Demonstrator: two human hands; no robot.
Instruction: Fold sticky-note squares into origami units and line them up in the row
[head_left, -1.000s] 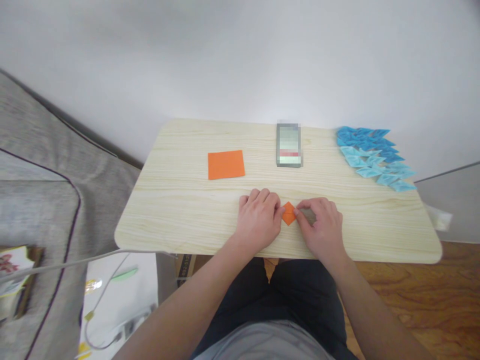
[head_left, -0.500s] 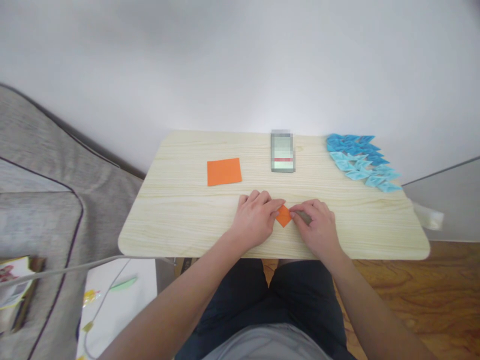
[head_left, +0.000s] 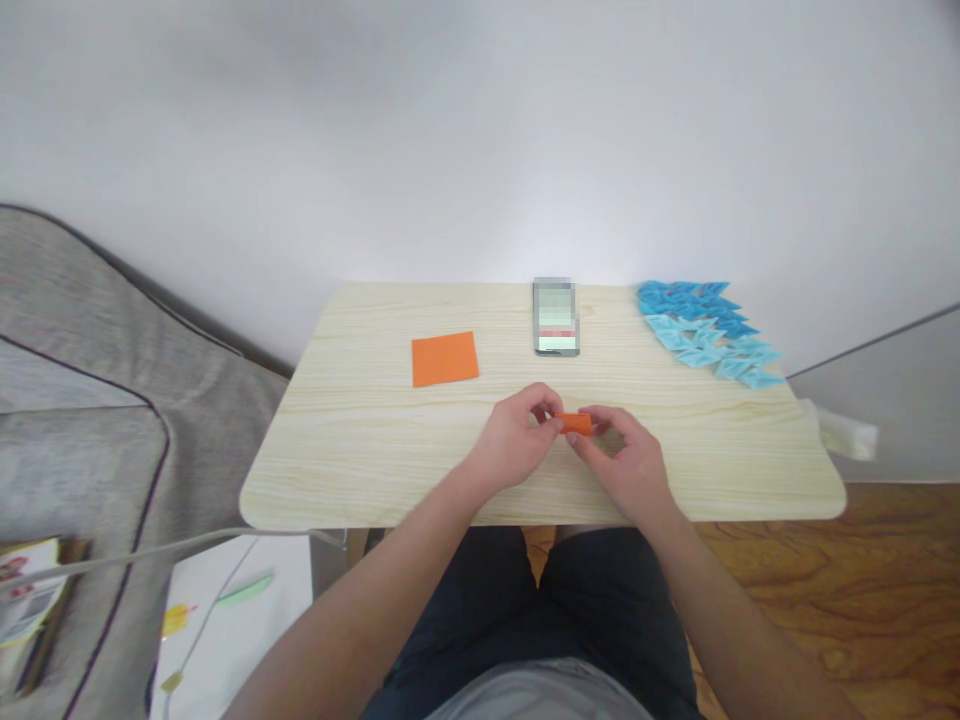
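A small folded piece of orange paper is held between both hands near the front middle of the table. My left hand pinches its left end between thumb and fingers. On the other side, my right hand has its thumb at the lower edge and fingers at the upper right. The paper appears as a narrow strip, its folds too small to make out. Farther back on the left lies a flat orange paper rectangle, touched by neither hand.
A phone with a blurred screen lies at the back middle of the pale wooden table. Several dark blue folded paper pieces and light blue ones are clustered at the back right. A white wall rises behind. A grey sofa stands left.
The small orange paper went from a diamond lying on the table to a narrow strip gripped in both hands. My fingers have shifted around it. The camera view has tilted slightly.
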